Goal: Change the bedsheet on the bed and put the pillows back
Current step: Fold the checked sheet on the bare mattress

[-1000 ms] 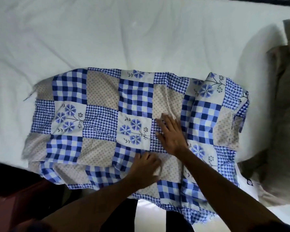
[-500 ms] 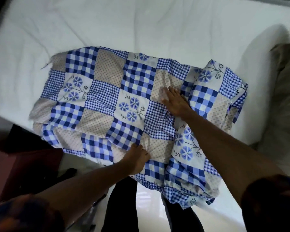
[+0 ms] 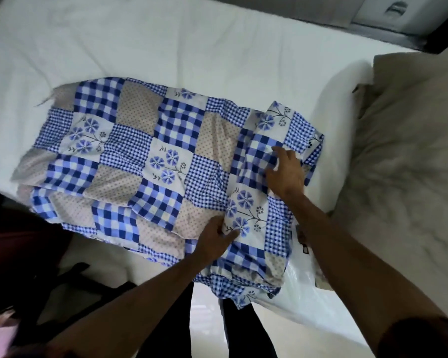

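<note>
A blue, white and beige patchwork bedsheet (image 3: 150, 161), folded into a thick wad, lies on the near side of the white mattress (image 3: 166, 47); its right part is bunched and hangs over the bed's edge. My left hand (image 3: 215, 241) lies on the sheet's near edge, fingers stretched onto a flower patch. Farther right, my right hand (image 3: 286, 174) has its fingers bent into the bunched cloth and grips it. A beige pillow (image 3: 404, 151) lies at the right end of the bed.
A clear plastic bag (image 3: 298, 295) sticks out under the sheet's hanging corner. Dark bed frame (image 3: 440, 40) runs along the far right. Dark objects (image 3: 62, 280) stand on the floor at the left. My legs in dark trousers (image 3: 163, 332) are at the bed's edge.
My right hand has slid right from the sheet's middle onto the bunched right part and curled into it. My left hand has also moved right along the near edge.
</note>
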Tool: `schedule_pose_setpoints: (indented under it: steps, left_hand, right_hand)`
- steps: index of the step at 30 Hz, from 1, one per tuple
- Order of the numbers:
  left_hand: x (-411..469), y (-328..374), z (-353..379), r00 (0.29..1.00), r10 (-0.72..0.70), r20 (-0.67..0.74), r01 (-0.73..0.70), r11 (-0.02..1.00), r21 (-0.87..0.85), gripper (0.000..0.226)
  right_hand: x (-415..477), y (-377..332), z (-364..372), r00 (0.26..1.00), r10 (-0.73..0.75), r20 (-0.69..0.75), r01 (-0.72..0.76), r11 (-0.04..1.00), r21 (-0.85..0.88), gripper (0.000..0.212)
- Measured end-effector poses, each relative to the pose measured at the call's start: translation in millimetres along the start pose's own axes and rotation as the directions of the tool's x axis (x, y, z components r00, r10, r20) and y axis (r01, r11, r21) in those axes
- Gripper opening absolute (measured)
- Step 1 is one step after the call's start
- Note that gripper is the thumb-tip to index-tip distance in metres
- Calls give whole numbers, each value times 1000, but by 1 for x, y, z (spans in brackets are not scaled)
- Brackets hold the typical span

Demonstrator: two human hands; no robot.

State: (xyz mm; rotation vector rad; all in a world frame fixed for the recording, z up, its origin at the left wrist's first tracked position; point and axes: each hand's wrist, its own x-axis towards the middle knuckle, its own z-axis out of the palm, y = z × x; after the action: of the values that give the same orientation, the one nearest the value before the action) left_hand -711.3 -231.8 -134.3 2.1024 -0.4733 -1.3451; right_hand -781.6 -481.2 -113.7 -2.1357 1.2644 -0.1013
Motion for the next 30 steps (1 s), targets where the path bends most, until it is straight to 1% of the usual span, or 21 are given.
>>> schedule_pose_setpoints:
  steps: [2,3,4,5,7,9,11,13,14,15,17,18,19,20,22,24,25,26,27,28,30]
  left_hand:
    - [10,0,16,996,-90,22,93,985,-143,61]
    - [14,0,22,994,-107,9,106,976,-192,61]
    - [14,5,27,995,-104,-11,100,974,-203,53]
    - [14,10,30,997,-65,-50,56,985,-160,45]
    - [6,23,34,995,72,-66,-70,997,21,51]
    - [-4,35,34,980,201,0,-197,960,197,59]
    - [-14,44,32,946,304,112,-324,890,321,55]
    - [-20,56,31,911,370,182,-412,829,379,46]
    - [-21,60,32,905,372,207,-425,826,371,44]
    - [-23,65,32,904,365,224,-423,841,337,46]
    - [-26,70,29,933,268,240,-319,924,211,55]
    - [-29,73,27,947,216,237,-256,955,152,60]
    - [-33,77,24,958,180,222,-208,972,110,63]
    - [-34,75,21,969,135,205,-150,987,61,65]
    - [-35,72,6,981,77,180,-53,990,-133,68]
    - [-31,64,-28,983,36,181,21,953,-303,77]
    - [-31,63,-47,982,0,187,66,937,-344,88]
    - [-28,59,-71,981,-23,192,98,915,-391,99]
    - [-33,60,-102,981,-57,183,133,889,-439,100]
    - [-35,56,-126,978,-102,180,178,857,-484,91]
    - [-36,33,-180,976,-144,167,211,829,-518,72]
  right_hand:
    - [10,-3,-5,997,29,75,-26,999,-35,59]
    - [13,-5,-5,994,40,98,-36,998,-45,62]
    - [16,-7,-3,994,53,100,-49,998,-49,68]
    - [19,-10,-2,994,72,80,-68,996,-50,75]
    - [25,-17,0,989,145,30,-144,989,-43,89]
    - [33,-26,-1,971,234,38,-232,972,-46,103]
    - [41,-35,0,948,313,66,-311,950,-33,114]
    - [51,-45,1,919,389,68,-388,921,-29,114]
    - [54,-48,0,909,413,54,-411,911,-41,105]
    - [57,-48,-3,904,427,21,-426,904,-43,88]
    - [61,-44,-10,892,446,-70,-446,895,13,46]
    - [62,-40,-15,880,464,-100,-459,886,70,32]
    - [63,-36,-20,867,484,-119,-470,873,131,25]
    - [62,-35,-25,857,496,-142,-468,863,190,22]
    - [62,-48,-33,850,482,-213,-424,866,265,23]
    - [62,-77,-37,845,440,-303,-353,886,300,27]
    - [64,-92,-37,849,407,-337,-306,899,313,29]
    - [66,-112,-33,862,364,-353,-253,912,323,33]
    - [67,-138,-24,884,313,-348,-200,925,324,37]
    - [68,-161,-16,909,255,-329,-150,938,312,42]
    - [71,-211,11,955,154,-255,-78,955,286,46]
